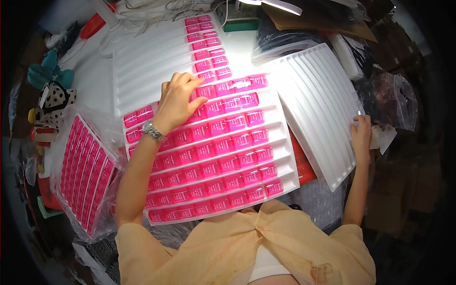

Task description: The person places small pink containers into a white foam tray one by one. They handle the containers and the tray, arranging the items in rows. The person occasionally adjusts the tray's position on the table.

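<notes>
Bottles (pixel 204 150), small and pink, lie in rows in the near tray (pixel 280 136), right before me. My left hand (pixel 181 100) is over its far left part, fingers bent, thumb apart from forefinger; I can't tell whether it grips a bottle. My right hand (pixel 362 135), half curled, is at the right edge of a ridged white tray (pixel 323 111); its grip is unclear.

White table (pixel 244 54) is carrying a ribbed white tray (pixel 147 76), pink pieces (pixel 198 45) sitting at its right end. Cables (pixel 164 12) are trailing behind; green box (pixel 241 25) is sitting right of them.
</notes>
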`<state>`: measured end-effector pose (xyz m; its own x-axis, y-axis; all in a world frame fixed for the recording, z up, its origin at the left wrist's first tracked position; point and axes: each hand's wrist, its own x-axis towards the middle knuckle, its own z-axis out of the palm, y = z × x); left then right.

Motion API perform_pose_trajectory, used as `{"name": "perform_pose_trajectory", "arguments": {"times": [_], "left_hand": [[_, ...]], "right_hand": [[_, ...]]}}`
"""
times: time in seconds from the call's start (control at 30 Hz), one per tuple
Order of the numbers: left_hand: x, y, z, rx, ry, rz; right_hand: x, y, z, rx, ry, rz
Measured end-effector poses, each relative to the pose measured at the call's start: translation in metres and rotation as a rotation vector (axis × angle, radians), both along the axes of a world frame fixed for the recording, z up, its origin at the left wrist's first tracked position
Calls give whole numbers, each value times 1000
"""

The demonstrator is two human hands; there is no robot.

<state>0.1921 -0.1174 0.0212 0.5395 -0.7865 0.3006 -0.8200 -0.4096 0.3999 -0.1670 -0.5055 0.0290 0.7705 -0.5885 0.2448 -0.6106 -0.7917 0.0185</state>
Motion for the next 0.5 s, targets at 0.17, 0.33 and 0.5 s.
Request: {"name": "perform_pose_trajectory", "arguments": {"times": [0.17,0.33,0.5], "left_hand": [[13,33,-3,77,147,55],[-16,28,13,-259,225,41],[-72,24,25,-477,83,-17]], "right_hand": [[44,2,12,261,-332,-39],[147,115,54,1034,-632,339],[214,229,63,1098,-514,687]]}}
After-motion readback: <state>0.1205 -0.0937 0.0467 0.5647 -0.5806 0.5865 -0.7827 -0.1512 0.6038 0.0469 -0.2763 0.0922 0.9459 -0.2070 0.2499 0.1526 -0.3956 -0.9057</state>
